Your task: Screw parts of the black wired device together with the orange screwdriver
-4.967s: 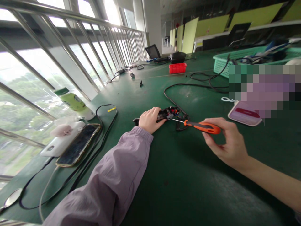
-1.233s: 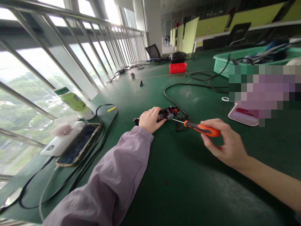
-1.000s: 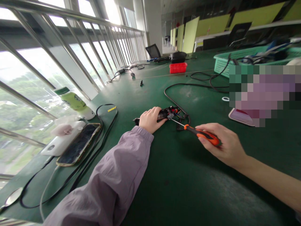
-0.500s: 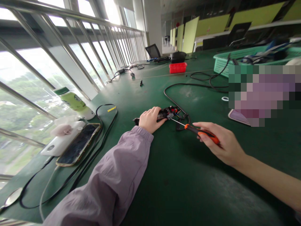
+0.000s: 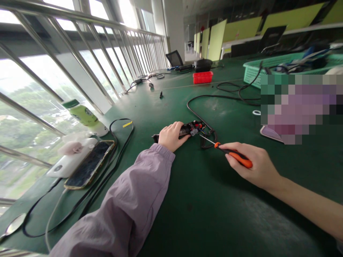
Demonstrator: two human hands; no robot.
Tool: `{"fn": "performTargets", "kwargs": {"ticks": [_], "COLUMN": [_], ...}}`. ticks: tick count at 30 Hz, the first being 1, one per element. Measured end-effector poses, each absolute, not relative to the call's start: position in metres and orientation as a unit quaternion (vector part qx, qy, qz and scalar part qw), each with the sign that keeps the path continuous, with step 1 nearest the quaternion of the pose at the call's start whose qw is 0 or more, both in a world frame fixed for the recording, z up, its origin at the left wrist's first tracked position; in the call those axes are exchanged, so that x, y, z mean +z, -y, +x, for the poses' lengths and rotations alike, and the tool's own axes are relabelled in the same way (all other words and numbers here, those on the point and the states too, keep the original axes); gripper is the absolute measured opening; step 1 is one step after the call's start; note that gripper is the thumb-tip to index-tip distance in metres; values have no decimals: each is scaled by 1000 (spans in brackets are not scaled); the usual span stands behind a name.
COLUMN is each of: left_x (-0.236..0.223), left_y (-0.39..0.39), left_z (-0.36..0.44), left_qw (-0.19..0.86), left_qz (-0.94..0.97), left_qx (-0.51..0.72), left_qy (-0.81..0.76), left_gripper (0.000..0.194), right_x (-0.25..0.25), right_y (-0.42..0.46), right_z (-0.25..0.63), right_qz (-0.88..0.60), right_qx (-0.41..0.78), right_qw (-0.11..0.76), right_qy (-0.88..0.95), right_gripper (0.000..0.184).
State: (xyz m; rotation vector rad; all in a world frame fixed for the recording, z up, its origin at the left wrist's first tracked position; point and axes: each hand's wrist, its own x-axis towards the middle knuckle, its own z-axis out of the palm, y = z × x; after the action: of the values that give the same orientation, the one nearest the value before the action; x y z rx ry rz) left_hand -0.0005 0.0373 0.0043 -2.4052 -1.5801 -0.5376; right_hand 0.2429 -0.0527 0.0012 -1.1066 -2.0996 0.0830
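Note:
My left hand is closed over a small black electronic device with red and blue wires showing, and presses it onto the green table. A black cable runs from the device toward the back. My right hand grips an orange-and-black screwdriver by its handle. Its thin metal tip points at the device and sits a little to the right of it, just apart from it.
A phone, a white power bank and a green bottle lie at the left by the railing, with looped black cables. A red box stands far back. A teal basket and a pink-edged card are at the right.
My right hand has lowered and drawn back to the right, so the screwdriver tip has left the device. Its grip has shifted over the handle. My left hand has stayed still.

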Motion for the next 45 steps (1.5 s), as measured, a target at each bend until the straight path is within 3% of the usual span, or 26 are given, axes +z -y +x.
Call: {"fn": "performTargets", "kwargs": {"ticks": [22, 45], "left_x": [5, 4], "left_y": [-37, -37], "left_z": [0, 0], "left_qw": [106, 112], "left_qz": [-817, -817], "left_qx": [-174, -188], "left_qy": [539, 534], "left_gripper": [38, 37], "right_x": [3, 2], "right_y": [53, 53], "right_z": [241, 241], "right_qz": [-479, -456], "right_qx": [68, 75], "right_qw": [345, 369], "right_qy": [805, 806], "right_gripper": [21, 26]}}
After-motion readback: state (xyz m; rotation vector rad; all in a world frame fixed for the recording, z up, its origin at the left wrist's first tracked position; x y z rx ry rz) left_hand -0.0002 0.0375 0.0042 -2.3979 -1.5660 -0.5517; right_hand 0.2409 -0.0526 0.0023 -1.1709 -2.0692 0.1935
